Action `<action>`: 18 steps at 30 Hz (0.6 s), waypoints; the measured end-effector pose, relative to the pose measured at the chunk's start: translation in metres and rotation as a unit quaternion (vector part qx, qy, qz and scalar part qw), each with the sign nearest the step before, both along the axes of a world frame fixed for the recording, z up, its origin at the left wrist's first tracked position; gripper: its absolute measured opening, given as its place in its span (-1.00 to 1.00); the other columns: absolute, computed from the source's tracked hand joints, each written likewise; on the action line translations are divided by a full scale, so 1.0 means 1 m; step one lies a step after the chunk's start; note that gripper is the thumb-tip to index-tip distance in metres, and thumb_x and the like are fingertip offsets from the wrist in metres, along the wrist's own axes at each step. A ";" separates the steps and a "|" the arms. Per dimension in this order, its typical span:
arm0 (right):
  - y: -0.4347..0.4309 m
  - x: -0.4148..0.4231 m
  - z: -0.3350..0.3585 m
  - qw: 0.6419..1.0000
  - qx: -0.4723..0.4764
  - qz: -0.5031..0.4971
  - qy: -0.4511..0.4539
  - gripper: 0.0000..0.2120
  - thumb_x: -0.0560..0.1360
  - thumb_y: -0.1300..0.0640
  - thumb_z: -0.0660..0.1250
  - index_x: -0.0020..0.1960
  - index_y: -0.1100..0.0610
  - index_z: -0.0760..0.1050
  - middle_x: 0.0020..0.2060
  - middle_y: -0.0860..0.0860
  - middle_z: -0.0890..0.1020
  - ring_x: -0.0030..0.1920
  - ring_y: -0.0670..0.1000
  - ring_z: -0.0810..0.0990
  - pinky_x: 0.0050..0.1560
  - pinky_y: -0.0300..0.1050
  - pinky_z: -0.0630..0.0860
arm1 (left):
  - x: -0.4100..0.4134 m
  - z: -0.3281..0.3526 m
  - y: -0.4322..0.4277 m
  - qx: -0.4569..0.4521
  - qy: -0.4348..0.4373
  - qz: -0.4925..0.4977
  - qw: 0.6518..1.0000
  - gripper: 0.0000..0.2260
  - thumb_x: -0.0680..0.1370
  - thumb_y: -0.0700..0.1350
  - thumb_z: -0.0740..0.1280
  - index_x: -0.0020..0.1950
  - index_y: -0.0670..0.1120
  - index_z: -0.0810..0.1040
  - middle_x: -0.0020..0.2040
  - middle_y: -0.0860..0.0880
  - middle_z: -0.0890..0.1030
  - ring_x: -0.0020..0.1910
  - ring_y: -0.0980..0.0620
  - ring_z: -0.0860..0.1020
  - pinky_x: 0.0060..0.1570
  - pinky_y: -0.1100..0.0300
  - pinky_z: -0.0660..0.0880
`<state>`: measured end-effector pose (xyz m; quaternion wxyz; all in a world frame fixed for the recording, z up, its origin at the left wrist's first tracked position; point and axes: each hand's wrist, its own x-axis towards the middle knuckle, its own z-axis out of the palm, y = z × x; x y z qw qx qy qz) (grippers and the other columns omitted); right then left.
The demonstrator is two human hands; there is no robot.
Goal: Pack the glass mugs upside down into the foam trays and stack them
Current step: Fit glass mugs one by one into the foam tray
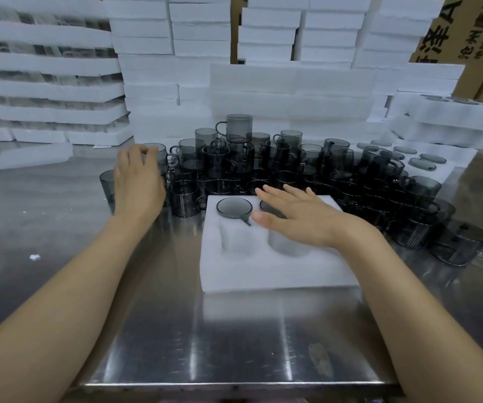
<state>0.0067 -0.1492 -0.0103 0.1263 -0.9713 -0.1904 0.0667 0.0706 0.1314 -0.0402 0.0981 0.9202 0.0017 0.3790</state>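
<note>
While the foam tray (275, 271) sits mid-table holding 1 inverted smoky-grey mug (233, 207) in its far-left pocket, the right hand (298, 218) lies flat on a 2nd mug (267, 206) beside it. The left hand (138, 181) grips an upright mug (160, 158) in the heap (321, 175) crowding behind; foam stacks (263, 82) line the far edge, cartons (452, 30) show Chinese print.

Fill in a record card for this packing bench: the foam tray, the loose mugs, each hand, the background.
tray: on the steel table; one packed mug upside down, two near holes empty
pile: grey glass mugs behind the tray
left hand: grips a loose mug at the pile's left end
right hand: flat, fingers straight, over the tray's far side
background: foam stacks, cardboard boxes
</note>
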 end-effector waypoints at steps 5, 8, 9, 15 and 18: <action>0.000 0.000 -0.002 1.000 -0.004 -0.004 -0.008 -0.29 0.44 -0.46 -0.12 0.53 -0.24 -0.09 0.53 -0.26 -0.06 0.54 -0.09 -0.19 0.50 0.05 -0.32 | 0.000 -0.001 -0.002 0.002 -0.020 0.010 1.000 -0.62 0.48 -0.43 0.24 0.30 -0.32 0.43 0.18 -0.34 0.42 0.15 -0.35 0.36 0.06 -0.18 0.37; 0.001 -0.001 -0.001 1.000 0.010 -0.006 -0.007 -0.17 0.32 -0.52 -0.18 0.53 -0.24 -0.06 0.53 -0.25 -0.04 0.54 -0.09 -0.19 0.50 0.04 -0.32 | 0.000 -0.001 -0.006 -0.008 -0.027 0.005 1.000 -0.64 0.46 -0.47 0.22 0.25 -0.32 0.48 0.13 -0.32 0.43 0.12 -0.33 0.37 0.04 -0.14 0.37; 0.001 -0.002 -0.001 1.000 0.013 -0.006 -0.007 -0.13 0.27 -0.54 -0.20 0.53 -0.24 -0.05 0.53 -0.25 -0.03 0.54 -0.09 -0.18 0.49 0.04 -0.32 | -0.001 0.000 -0.007 -0.013 -0.034 -0.001 0.999 -0.65 0.46 -0.48 0.22 0.23 -0.32 0.49 0.12 -0.32 0.43 0.11 -0.33 0.37 0.04 -0.13 0.36; 0.005 0.001 -0.001 0.990 0.129 -0.016 -0.063 -0.28 0.49 -0.37 0.02 0.56 -0.10 -0.01 0.53 -0.11 0.14 0.54 -0.04 -0.01 0.53 0.07 -0.12 | -0.023 0.026 -0.025 -0.031 -0.196 -0.090 0.976 -0.75 0.50 -0.44 0.25 0.12 -0.26 0.56 0.01 -0.26 0.50 -0.02 -0.28 0.42 -0.10 -0.05 0.40; 0.008 0.001 0.002 0.960 0.235 -0.010 -0.154 -0.28 0.58 -0.01 0.25 0.57 -0.04 -0.11 0.50 -0.01 0.20 0.50 0.01 0.11 0.46 -0.11 0.06 | -0.039 0.035 -0.047 -0.003 -0.255 -0.161 0.953 -0.84 0.54 -0.34 0.29 0.08 -0.23 0.59 -0.06 -0.22 0.54 -0.08 -0.20 0.42 -0.17 -0.03 0.39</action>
